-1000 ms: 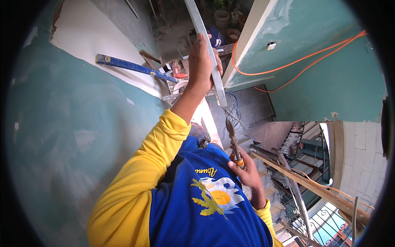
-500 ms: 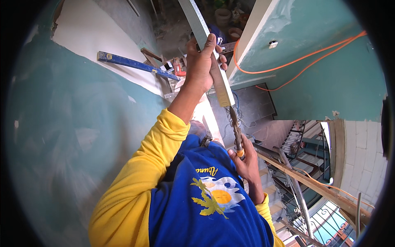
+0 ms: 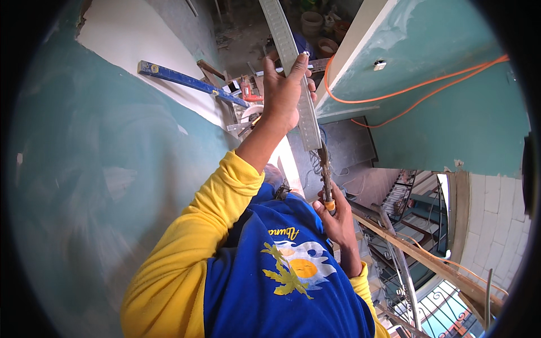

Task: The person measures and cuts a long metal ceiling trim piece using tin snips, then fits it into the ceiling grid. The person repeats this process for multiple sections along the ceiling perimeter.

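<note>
The left hand point(image 3: 282, 93) gripped a metal strip point(image 3: 308, 124); the right hand point(image 3: 339, 222) clasped snips point(image 3: 326, 179) at its near end. The strip seemed whole (no cut I could make out).

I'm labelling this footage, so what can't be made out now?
Head view:
Metal strip: far end cut off by the upper edge.
Tool: handles mostly hidden by the right hand.
Left hand: fingers partly hidden behind the strip.
Bucket: contents too small and dim.
</note>
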`<state>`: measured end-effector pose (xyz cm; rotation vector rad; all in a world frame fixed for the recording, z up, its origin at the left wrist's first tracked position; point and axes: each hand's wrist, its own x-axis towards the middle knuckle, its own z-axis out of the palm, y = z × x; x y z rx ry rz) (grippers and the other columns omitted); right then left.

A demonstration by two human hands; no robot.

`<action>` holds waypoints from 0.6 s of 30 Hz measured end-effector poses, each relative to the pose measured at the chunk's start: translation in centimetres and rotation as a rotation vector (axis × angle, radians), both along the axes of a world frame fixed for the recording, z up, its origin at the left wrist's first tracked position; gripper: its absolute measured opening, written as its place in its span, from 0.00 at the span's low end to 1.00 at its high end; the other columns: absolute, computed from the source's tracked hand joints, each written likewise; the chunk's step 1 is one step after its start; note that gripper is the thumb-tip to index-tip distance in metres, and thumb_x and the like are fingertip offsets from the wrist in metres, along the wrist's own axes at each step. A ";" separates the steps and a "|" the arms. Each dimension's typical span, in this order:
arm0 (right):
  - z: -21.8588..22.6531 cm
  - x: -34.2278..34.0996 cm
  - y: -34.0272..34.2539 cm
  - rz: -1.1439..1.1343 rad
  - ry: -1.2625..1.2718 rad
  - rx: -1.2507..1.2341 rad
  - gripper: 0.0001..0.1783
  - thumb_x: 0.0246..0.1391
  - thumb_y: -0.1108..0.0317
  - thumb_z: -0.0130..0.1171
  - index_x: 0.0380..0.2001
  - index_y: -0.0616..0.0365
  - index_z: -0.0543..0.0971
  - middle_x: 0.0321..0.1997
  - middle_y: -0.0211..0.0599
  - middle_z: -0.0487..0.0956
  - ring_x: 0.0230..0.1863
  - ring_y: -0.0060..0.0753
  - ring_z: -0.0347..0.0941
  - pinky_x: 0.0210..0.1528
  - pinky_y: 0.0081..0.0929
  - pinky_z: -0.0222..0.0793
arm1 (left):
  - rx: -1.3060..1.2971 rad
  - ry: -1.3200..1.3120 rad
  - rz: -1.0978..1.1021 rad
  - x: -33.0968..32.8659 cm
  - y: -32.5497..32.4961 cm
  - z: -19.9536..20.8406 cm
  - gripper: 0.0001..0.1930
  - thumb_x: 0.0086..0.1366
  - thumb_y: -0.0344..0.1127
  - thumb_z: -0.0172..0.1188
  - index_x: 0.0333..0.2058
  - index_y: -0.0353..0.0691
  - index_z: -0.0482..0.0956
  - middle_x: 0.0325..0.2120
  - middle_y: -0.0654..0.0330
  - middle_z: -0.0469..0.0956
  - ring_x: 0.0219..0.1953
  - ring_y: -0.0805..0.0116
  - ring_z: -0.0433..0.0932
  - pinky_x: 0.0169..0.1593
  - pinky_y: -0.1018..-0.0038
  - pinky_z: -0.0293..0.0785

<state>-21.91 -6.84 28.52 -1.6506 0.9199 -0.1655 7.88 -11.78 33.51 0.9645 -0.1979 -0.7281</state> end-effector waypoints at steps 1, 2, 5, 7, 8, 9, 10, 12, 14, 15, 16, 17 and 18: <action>-0.2 0.0 -0.1 0.000 0.007 0.000 0.42 0.62 0.52 0.70 0.73 0.61 0.70 0.64 0.56 0.79 0.67 0.52 0.76 0.69 0.45 0.68 | -0.003 -0.002 0.004 0.0 0.0 0.0 0.22 0.72 0.44 0.71 0.52 0.51 0.66 0.33 0.61 0.77 0.27 0.66 0.77 0.27 0.66 0.76; -0.3 0.0 -0.1 0.000 0.014 0.000 0.43 0.62 0.51 0.70 0.74 0.61 0.69 0.64 0.57 0.79 0.67 0.52 0.76 0.69 0.45 0.68 | -0.002 -0.007 0.009 0.0 -0.1 0.0 0.22 0.72 0.44 0.71 0.53 0.51 0.65 0.32 0.61 0.77 0.27 0.66 0.77 0.27 0.66 0.76; -0.2 0.1 -0.4 0.000 0.015 0.023 0.44 0.62 0.50 0.70 0.74 0.61 0.69 0.65 0.58 0.79 0.68 0.52 0.75 0.70 0.46 0.67 | -0.001 -0.020 0.026 0.0 -0.3 0.0 0.22 0.72 0.44 0.71 0.53 0.50 0.65 0.32 0.61 0.77 0.26 0.66 0.76 0.27 0.66 0.75; -0.4 0.1 -0.6 0.000 0.029 0.023 0.44 0.62 0.50 0.70 0.74 0.60 0.69 0.66 0.58 0.78 0.68 0.53 0.75 0.70 0.46 0.67 | -0.006 -0.022 0.037 -0.1 -0.4 -0.1 0.22 0.72 0.43 0.71 0.53 0.49 0.65 0.32 0.61 0.77 0.26 0.66 0.76 0.27 0.67 0.75; -0.5 0.0 -0.8 -0.001 0.036 0.024 0.43 0.62 0.50 0.70 0.74 0.60 0.69 0.66 0.58 0.78 0.69 0.53 0.75 0.70 0.46 0.67 | -0.005 -0.024 0.042 -0.1 -0.5 -0.1 0.23 0.72 0.43 0.71 0.53 0.49 0.65 0.32 0.61 0.77 0.26 0.67 0.76 0.27 0.67 0.76; -0.4 0.0 -0.9 0.003 0.035 0.026 0.44 0.62 0.50 0.70 0.74 0.60 0.69 0.66 0.58 0.78 0.69 0.53 0.75 0.71 0.46 0.66 | -0.002 -0.027 0.048 -0.2 -0.5 -0.1 0.23 0.72 0.43 0.71 0.53 0.49 0.65 0.32 0.61 0.77 0.26 0.67 0.77 0.27 0.66 0.76; -0.3 0.1 -1.0 0.006 0.034 0.028 0.44 0.62 0.50 0.70 0.74 0.60 0.69 0.66 0.58 0.78 0.69 0.53 0.75 0.71 0.46 0.66 | 0.001 -0.030 0.053 -0.2 -0.6 -0.1 0.23 0.72 0.43 0.72 0.53 0.49 0.65 0.32 0.61 0.77 0.26 0.67 0.77 0.27 0.66 0.76; -0.3 0.0 -1.2 0.012 0.038 0.031 0.44 0.62 0.49 0.70 0.74 0.59 0.69 0.66 0.58 0.78 0.68 0.52 0.75 0.71 0.46 0.66 | -0.007 -0.034 0.057 -0.3 -0.7 -0.2 0.23 0.71 0.43 0.72 0.53 0.48 0.65 0.32 0.60 0.77 0.26 0.67 0.77 0.27 0.66 0.76; -0.5 -0.1 -1.4 0.017 0.047 0.032 0.44 0.62 0.49 0.70 0.74 0.59 0.69 0.66 0.57 0.79 0.68 0.52 0.75 0.70 0.46 0.66 | -0.006 -0.031 0.060 -0.4 -0.9 -0.2 0.23 0.71 0.43 0.72 0.53 0.48 0.65 0.32 0.60 0.77 0.26 0.66 0.77 0.27 0.66 0.76; -0.4 -0.1 -1.5 0.016 0.050 0.033 0.44 0.62 0.49 0.70 0.74 0.59 0.69 0.65 0.57 0.79 0.68 0.52 0.75 0.70 0.45 0.66 | 0.000 -0.027 0.063 -0.4 -0.9 -0.2 0.23 0.71 0.43 0.72 0.53 0.48 0.65 0.32 0.60 0.77 0.26 0.66 0.77 0.27 0.66 0.76; -0.3 -0.1 -1.6 0.015 0.053 0.034 0.44 0.62 0.48 0.70 0.74 0.59 0.69 0.65 0.57 0.79 0.68 0.51 0.75 0.70 0.45 0.66 | 0.005 -0.023 0.065 -0.4 -1.0 -0.2 0.23 0.71 0.43 0.72 0.53 0.48 0.65 0.32 0.60 0.77 0.26 0.66 0.77 0.27 0.66 0.76; -0.2 -0.1 -1.7 0.015 0.056 0.035 0.45 0.62 0.48 0.70 0.75 0.59 0.69 0.65 0.57 0.79 0.68 0.51 0.75 0.70 0.45 0.67 | 0.005 -0.025 0.064 -0.5 -1.1 -0.2 0.23 0.71 0.43 0.72 0.53 0.48 0.65 0.33 0.60 0.77 0.26 0.66 0.77 0.27 0.66 0.77; -0.1 -0.1 -1.8 0.013 0.057 0.044 0.45 0.62 0.48 0.70 0.75 0.59 0.69 0.65 0.56 0.79 0.67 0.51 0.75 0.70 0.45 0.67 | 0.005 -0.026 0.062 -0.5 -1.2 -0.3 0.23 0.71 0.43 0.72 0.53 0.48 0.65 0.33 0.60 0.77 0.26 0.67 0.77 0.27 0.66 0.77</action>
